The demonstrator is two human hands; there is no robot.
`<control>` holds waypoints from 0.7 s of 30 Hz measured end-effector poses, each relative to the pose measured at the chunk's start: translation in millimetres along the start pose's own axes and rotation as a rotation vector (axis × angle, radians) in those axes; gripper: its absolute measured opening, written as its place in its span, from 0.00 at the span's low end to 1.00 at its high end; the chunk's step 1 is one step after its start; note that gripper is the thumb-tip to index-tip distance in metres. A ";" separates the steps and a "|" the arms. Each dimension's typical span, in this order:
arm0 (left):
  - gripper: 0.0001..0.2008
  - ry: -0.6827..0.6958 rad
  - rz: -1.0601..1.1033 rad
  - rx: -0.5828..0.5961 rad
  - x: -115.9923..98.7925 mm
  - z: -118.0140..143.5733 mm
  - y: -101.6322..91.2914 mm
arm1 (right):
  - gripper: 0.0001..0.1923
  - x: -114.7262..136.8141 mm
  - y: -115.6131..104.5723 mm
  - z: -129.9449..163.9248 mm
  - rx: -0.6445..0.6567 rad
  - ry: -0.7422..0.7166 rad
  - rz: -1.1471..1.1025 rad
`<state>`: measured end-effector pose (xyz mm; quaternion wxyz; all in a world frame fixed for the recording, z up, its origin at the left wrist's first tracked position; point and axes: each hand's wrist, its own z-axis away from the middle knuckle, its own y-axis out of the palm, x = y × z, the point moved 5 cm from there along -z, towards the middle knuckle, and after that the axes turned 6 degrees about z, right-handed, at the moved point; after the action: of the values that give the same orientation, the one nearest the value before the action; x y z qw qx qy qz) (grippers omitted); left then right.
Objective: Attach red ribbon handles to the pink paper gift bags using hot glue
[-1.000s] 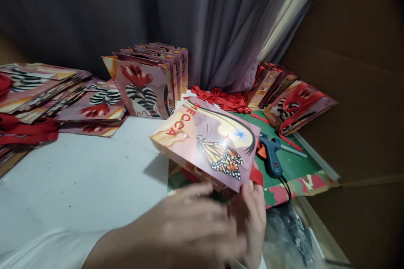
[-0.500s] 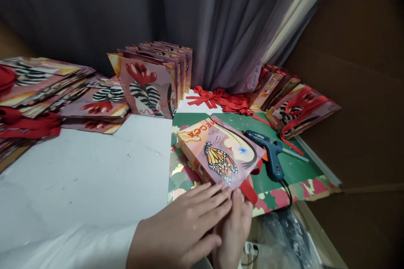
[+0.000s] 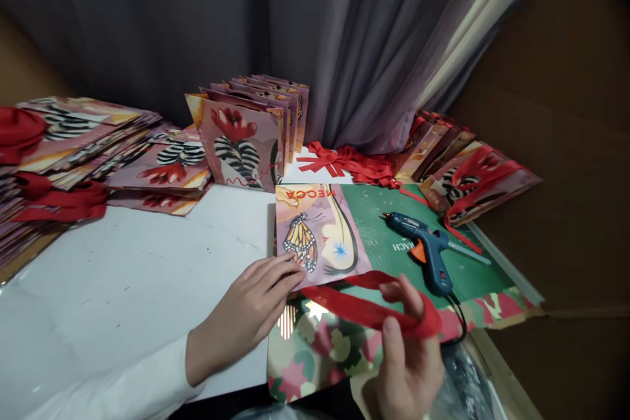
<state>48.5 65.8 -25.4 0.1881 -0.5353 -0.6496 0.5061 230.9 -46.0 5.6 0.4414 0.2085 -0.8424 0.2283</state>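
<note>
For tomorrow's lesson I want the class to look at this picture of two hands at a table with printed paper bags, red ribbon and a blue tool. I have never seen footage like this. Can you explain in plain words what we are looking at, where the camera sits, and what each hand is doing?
There is no machine here: a person works with bare hands, and the camera sits on their head, looking forward and down.

The left hand lies flat, fingertips pressing the near edge of a paper bag printed with a butterfly, which lies flat partly on a green mat. The right hand has a grip on a red ribbon handle that loops back to the bag's near edge.

A blue glue gun lies on the mat to the right. Further back a row of standing bags is lined up, loose red ribbons lie in front of a grey curtain, and stacks of flat bags fill the left side of the white table.
</note>
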 end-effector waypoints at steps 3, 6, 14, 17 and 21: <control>0.20 0.028 -0.017 -0.029 5.9 4.4 -0.1 | 0.13 32.0 32.8 -56.6 0.574 -0.229 0.244; 0.16 0.071 -0.043 -0.094 9.8 5.9 -2.2 | 0.15 48.1 83.7 -101.3 0.770 -0.343 0.510; 0.18 0.046 -0.055 -0.137 16.3 12.2 -1.6 | 0.14 -19.7 194.5 -204.9 1.040 -0.447 1.025; 0.21 0.021 -0.055 -0.147 14.3 10.7 -5.3 | 0.16 -59.8 195.4 -248.6 0.924 -0.396 1.175; 0.25 -0.018 -0.133 -0.227 13.4 6.7 -14.9 | 0.15 -113.8 199.5 -261.0 0.982 -0.343 1.289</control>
<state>30.9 75.9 -19.3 0.1537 -0.5041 -0.7385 0.4207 349.5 280.8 2.2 -0.0519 -0.1143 -0.6567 0.7437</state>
